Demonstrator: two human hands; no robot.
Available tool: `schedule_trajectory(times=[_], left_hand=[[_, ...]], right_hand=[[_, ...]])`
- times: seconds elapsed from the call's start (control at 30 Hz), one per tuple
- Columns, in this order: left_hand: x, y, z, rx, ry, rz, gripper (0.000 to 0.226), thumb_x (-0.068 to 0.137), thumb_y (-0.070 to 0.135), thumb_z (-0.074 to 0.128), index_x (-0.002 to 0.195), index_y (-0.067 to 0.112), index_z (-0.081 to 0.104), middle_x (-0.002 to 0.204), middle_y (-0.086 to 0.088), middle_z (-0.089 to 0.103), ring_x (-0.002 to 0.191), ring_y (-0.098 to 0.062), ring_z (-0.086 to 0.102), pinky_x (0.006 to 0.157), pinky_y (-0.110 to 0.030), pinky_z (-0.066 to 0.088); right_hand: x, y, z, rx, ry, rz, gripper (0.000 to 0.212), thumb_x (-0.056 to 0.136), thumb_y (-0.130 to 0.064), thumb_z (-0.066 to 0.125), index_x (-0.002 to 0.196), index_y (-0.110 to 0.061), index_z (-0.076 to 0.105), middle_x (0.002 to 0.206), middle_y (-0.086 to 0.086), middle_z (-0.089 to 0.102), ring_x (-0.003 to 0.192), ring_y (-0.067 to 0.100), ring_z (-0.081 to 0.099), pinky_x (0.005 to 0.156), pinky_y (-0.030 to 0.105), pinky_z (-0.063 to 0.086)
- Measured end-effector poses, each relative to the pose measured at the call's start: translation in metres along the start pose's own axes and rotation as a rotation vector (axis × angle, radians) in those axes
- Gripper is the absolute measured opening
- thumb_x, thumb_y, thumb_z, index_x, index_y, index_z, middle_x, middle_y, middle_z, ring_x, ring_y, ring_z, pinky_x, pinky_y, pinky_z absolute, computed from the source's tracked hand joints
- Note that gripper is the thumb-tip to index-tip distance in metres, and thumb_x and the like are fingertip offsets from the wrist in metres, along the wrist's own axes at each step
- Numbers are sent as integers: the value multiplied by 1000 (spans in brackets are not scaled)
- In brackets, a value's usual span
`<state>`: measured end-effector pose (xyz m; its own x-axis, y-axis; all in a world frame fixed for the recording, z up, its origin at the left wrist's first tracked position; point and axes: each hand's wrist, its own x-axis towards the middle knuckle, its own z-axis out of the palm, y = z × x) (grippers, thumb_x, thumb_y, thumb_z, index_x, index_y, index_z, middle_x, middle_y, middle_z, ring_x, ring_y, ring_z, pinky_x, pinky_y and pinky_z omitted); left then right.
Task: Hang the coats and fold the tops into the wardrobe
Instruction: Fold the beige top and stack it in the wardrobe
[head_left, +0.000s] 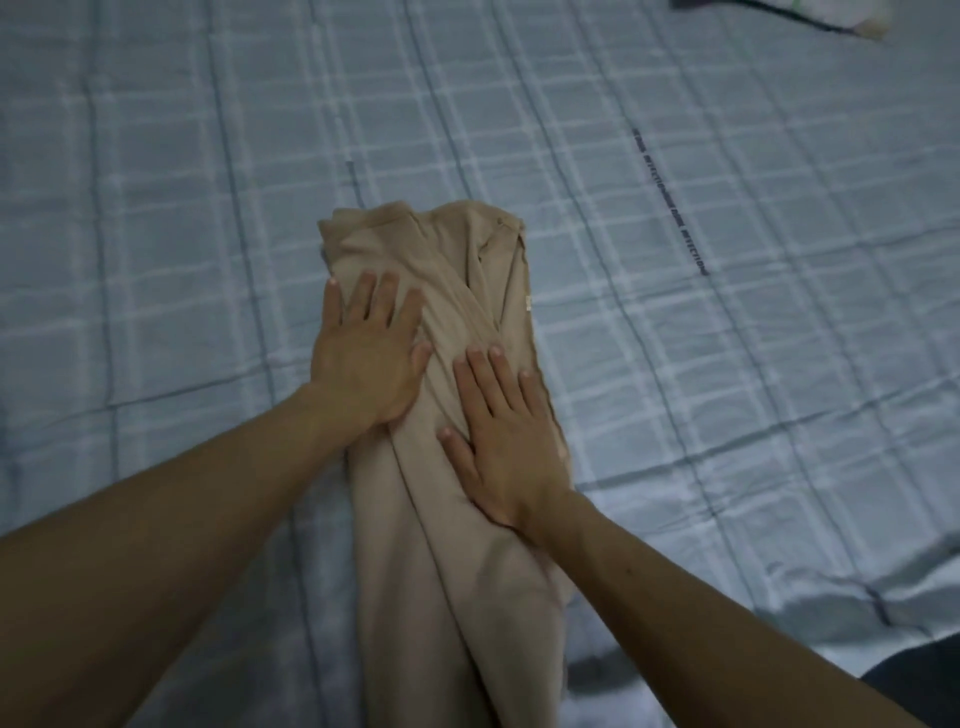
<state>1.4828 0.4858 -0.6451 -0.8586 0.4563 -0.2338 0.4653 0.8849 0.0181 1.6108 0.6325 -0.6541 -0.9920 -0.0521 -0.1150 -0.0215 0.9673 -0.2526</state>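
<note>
A beige top (457, 561) lies on the bed as a long narrow strip, its sides folded inward, running from the middle of the view down to the bottom edge. My left hand (366, 345) rests flat on its upper left part, fingers spread. My right hand (501, 434) presses flat on the right side, a little lower. Neither hand grips the cloth. The wardrobe and the coats are out of view.
The bed is covered by a light blue checked sheet (727, 364) with a line of dark print on the right. Another piece of fabric (826, 15) shows at the top right corner. Something dark (924, 670) sits at the bottom right.
</note>
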Motion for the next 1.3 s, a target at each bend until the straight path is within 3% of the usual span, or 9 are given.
schedule_trajectory(times=[0.17, 0.43, 0.53, 0.63, 0.77, 0.93, 1.03, 1.17, 1.3], left_hand=[[-111, 59, 10, -103, 136, 200, 56, 96, 40, 35, 141, 10, 50, 151, -11, 44, 143, -31, 34, 118, -56, 20], [-184, 81, 38, -68, 88, 122, 60, 96, 44, 32, 149, 18, 40, 158, -5, 35, 147, -30, 28, 117, -59, 18], [-195, 89, 33, -78, 75, 113, 58, 94, 41, 32, 142, 13, 49, 151, -9, 44, 143, -32, 35, 115, -59, 25], [-227, 94, 22, -143, 139, 208, 55, 89, 38, 39, 132, 9, 60, 140, -11, 56, 135, -33, 46, 111, -55, 36], [-287, 92, 32, -368, 204, 373, 47, 92, 39, 53, 129, 12, 62, 139, -6, 57, 133, -24, 47, 114, -37, 32], [-339, 93, 51, -352, 8, 436, 103, 70, 78, 62, 153, 24, 33, 160, 4, 27, 148, -16, 23, 119, -40, 24], [-350, 93, 56, -135, -88, 468, 128, 53, 73, 67, 157, 20, 16, 163, -1, 18, 149, -21, 18, 119, -42, 11], [-358, 89, 59, -126, 1, 486, 105, 66, 54, 72, 153, 14, 29, 152, -7, 41, 139, -26, 38, 116, -43, 19], [-364, 89, 59, -266, 165, 454, 71, 76, 43, 56, 139, 14, 45, 137, -7, 56, 124, -24, 51, 104, -38, 34]], right_hand=[[-70, 6, -15, 146, 100, -49, 62, 102, -34, 40, 154, -8, 19, 161, 12, 20, 151, 25, 11, 119, 51, 19], [-143, 4, 17, 39, 28, -162, 62, 102, -43, 34, 153, -9, 26, 162, 10, 17, 151, 26, 4, 120, 51, 13], [-144, 1, 18, 18, 20, -134, 63, 100, -44, 35, 153, -10, 27, 162, 11, 19, 151, 28, 6, 120, 51, 12], [-164, -1, 5, 61, 18, -149, 62, 100, -45, 33, 152, -10, 30, 160, 14, 22, 150, 29, 11, 121, 49, 11], [-213, 1, -5, 106, 46, -347, 51, 102, -34, 39, 148, -11, 39, 158, 11, 29, 149, 25, 18, 122, 41, 13], [-264, -2, 15, 31, -80, -438, 57, 102, -39, 39, 152, -10, 31, 161, 7, 22, 151, 24, 11, 120, 43, 16], [-272, -6, 15, 6, -133, -462, 74, 98, -51, 41, 153, -6, 24, 162, 10, 16, 151, 27, 5, 119, 47, 15], [-276, -6, 10, -67, -238, -488, 112, 75, -72, 53, 155, -5, 11, 164, 12, 5, 151, 27, -3, 122, 43, 1], [-280, -21, 18, -31, -34, -416, 75, 84, -36, 61, 147, -3, 38, 154, 15, 36, 146, 30, 26, 117, 45, 21]])
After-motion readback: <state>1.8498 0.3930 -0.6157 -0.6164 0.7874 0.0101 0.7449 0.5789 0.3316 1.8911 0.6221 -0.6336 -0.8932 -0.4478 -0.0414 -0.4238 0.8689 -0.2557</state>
